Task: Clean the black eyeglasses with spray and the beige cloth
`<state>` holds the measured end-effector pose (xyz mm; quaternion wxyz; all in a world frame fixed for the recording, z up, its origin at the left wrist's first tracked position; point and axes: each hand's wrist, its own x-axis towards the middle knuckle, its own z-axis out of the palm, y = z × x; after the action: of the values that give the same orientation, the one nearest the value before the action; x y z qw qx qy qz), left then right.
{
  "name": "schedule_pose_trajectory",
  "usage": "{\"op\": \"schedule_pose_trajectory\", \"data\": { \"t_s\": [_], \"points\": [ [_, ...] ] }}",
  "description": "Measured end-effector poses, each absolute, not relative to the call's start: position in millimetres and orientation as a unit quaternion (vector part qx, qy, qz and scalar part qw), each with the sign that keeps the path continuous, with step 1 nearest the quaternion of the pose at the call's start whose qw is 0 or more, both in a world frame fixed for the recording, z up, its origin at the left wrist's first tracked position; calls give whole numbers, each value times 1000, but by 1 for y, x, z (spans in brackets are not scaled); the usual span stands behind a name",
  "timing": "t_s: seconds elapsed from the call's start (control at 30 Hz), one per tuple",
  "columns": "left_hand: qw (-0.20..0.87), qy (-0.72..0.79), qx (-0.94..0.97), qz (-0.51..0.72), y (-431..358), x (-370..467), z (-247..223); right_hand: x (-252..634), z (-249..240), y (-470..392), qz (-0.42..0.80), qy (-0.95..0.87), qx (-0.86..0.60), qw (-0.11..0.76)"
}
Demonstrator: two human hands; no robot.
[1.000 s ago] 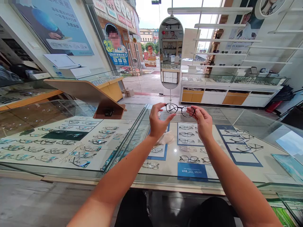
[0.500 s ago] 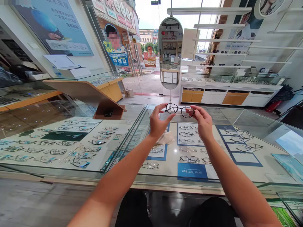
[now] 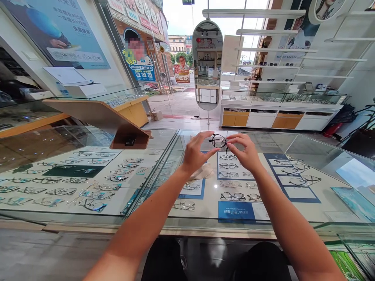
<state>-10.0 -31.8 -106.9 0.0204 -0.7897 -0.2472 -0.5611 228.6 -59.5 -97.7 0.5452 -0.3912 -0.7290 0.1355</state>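
A pair of dark round-framed eyeglasses [image 3: 218, 141] is held up above the glass display case [image 3: 205, 224]. My left hand [image 3: 197, 153] grips its left side, thumb below and fingers above. My right hand [image 3: 243, 151] pinches the frame near the bridge, and its fingers cover part of the right lens. Below my left hand, a crumpled pale cloth [image 3: 202, 171] lies on the counter. Beneath the glass top, between my forearms, several eyeglasses [image 3: 233, 196] rest in rows with a blue card [image 3: 236, 212].
A brown wooden stand [image 3: 129, 134] sits on the counter at left, past rows of eyeglasses [image 3: 61, 191]. An oval mirror [image 3: 207, 64] stands beyond the counter. White shelves [image 3: 275, 50] and a low cabinet [image 3: 260, 119] line the far right. Another case corner [image 3: 351, 249] is at lower right.
My right hand has moved left from the right rim to near the bridge, its fingers now over the right lens. The eyeglasses have turned slightly. The whole view has shifted a little.
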Motion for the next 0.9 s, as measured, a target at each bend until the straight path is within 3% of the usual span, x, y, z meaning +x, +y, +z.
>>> {"op": "schedule_pose_trajectory", "data": {
  "t_s": [0.27, 0.47, 0.7, 0.9],
  "points": [
    [-242, -246, -760, -551, -31, -7, -108, 245, -99, -49, 408, -695, -365, 465],
    [-330, -228, -738, -543, -27, -8, -111, 244, -99, -48, 461, -678, -366, 440],
    [-329, -228, -720, -566, -29, -1, -113, 241, -103, -46, 461, -655, -370, 470],
    [-189, -293, -740, -576, -27, -2, -117, 257, -105, -35, 410, -578, -422, 565]
  ]
}}
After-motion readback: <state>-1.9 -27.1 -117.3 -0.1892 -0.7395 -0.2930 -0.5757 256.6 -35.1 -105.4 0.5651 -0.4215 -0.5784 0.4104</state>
